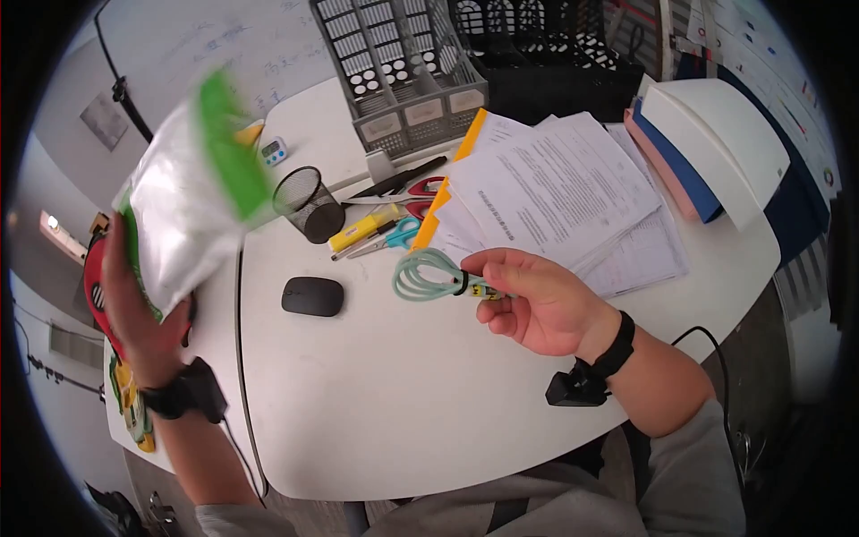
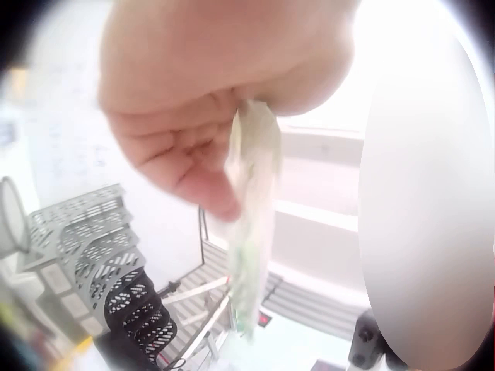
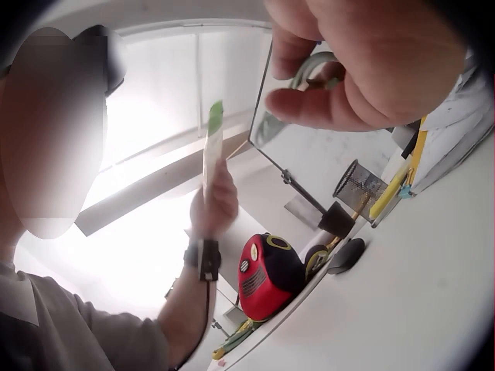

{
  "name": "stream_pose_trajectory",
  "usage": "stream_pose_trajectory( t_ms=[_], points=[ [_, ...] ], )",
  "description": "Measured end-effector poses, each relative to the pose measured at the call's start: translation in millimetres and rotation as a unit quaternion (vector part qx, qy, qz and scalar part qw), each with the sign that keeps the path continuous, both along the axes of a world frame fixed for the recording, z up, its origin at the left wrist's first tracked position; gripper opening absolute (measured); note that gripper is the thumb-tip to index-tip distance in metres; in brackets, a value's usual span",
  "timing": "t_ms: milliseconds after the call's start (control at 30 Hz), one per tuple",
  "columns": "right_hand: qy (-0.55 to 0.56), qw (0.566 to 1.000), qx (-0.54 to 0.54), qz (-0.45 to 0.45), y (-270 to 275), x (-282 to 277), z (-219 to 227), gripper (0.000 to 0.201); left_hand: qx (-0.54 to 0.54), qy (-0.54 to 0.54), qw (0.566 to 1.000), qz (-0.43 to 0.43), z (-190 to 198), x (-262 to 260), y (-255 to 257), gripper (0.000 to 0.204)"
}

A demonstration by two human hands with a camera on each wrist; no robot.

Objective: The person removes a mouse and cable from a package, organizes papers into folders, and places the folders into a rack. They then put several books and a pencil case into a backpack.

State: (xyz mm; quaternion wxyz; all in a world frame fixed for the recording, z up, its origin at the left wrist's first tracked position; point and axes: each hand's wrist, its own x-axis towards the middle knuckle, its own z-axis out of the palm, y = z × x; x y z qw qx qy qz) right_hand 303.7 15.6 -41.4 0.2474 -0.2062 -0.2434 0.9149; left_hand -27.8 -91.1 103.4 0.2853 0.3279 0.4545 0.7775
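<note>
At the left of the head view, my left hand (image 1: 148,313) holds up a whitish, see-through plastic bag (image 1: 174,201) with green bands, its top blurred. The left wrist view catches this bag (image 2: 254,178) edge-on, hanging from curled fingers (image 2: 182,166). Over the middle of the desk, my right hand (image 1: 550,304) pinches a coiled pale green cable (image 1: 428,276) between thumb and fingers. A black tie (image 1: 462,283) wraps the coil, and a yellow label (image 1: 484,293) sits beside it. In the right wrist view the cable (image 3: 315,66) is partly hidden by the fingers.
A black mouse (image 1: 312,296) lies on the white desk (image 1: 358,403). Behind it stand a mesh pen cup (image 1: 309,206), a yellow highlighter (image 1: 362,228), scissors (image 1: 398,234) and papers (image 1: 555,192). Grey file racks (image 1: 403,80) are at the back; a red-and-black case (image 3: 267,278) sits left.
</note>
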Motion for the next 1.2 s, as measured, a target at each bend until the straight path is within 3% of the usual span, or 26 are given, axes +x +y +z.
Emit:
stream_pose_trajectory(
  t_ms=[67,133,233,400,533,567,600,633,667,733,800,867,933,1100,1167,1200],
  points=[
    [-0.042,0.998,0.037,0.028,-2.9,-2.9,4.8,0.029,0.063,-0.124,0.948,-0.285,-66.7,-101.2,-19.7,0.031],
    [-0.085,0.992,0.076,0.059,-6.5,-6.8,6.9,0.027,0.032,-0.242,0.964,-0.105,-110.3,-106.2,-28.3,0.028],
    [-0.187,0.966,0.141,0.105,-12.7,-12.2,10.0,0.028,-0.029,-0.262,0.964,0.047,-163.8,-115.8,-36.4,0.023],
    [-0.200,0.970,0.124,0.057,8.4,-35.5,6.6,0.030,-0.018,-0.267,0.964,0.001,-181.8,-109.8,-31.7,0.031],
    [-0.198,0.960,0.198,-0.009,23.9,-69.7,29.2,0.048,-0.020,-0.271,0.962,-0.004,-184.6,-105.9,-30.4,0.037],
    [-0.317,0.872,0.372,-0.023,25.5,-69.8,34.2,0.053,-0.011,-0.257,0.966,-0.012,-186.3,-106.0,-31.9,0.037],
    [-0.420,0.737,0.528,-0.036,25.5,-69.3,39.5,0.058,-0.011,-0.254,0.967,-0.013,-185.7,-105.9,-31.5,0.037],
    [-0.377,0.781,0.497,-0.004,20.7,-63.0,42.4,0.057,-0.031,-0.246,0.969,0.007,-179.3,-97.5,-29.8,0.032],
    [-0.377,0.780,0.499,-0.001,15.4,-55.0,44.9,0.057,-0.052,-0.240,0.969,0.029,-175.6,-89.5,-30.6,0.028],
    [-0.348,0.842,0.382,0.154,4.1,-37.3,48.0,0.050,-0.052,-0.243,0.968,0.039,-168.8,-77.8,-29.1,0.028],
    [-0.345,0.837,0.374,0.200,-8.7,-23.3,42.6,0.046,-0.053,-0.244,0.967,0.044,-177.4,-83.0,-29.4,0.028],
    [-0.332,0.830,0.353,0.276,-19.4,-11.1,40.6,0.046,-0.055,-0.210,0.976,-0.006,-198.6,-102.4,-32.4,0.028],
    [-0.325,0.818,0.341,0.330,-23.2,-3.6,40.4,0.045,-0.081,-0.191,0.978,0.006,-195.5,-96.7,-30.5,0.028],
    [-0.298,0.829,0.336,0.334,-21.0,1.9,27.8,0.046,-0.108,-0.137,0.985,-0.002,-178.8,-76.3,-23.9,0.027],
    [-0.289,0.834,0.343,0.322,-22.7,2.2,24.8,0.047,-0.089,-0.142,0.981,0.095,-165.3,-61.3,-19.0,0.025],
    [-0.293,0.828,0.343,0.332,-22.7,1.8,23.8,0.047,-0.089,-0.135,0.982,0.095,-168.7,-69.3,-21.1,0.025]
  ],
)
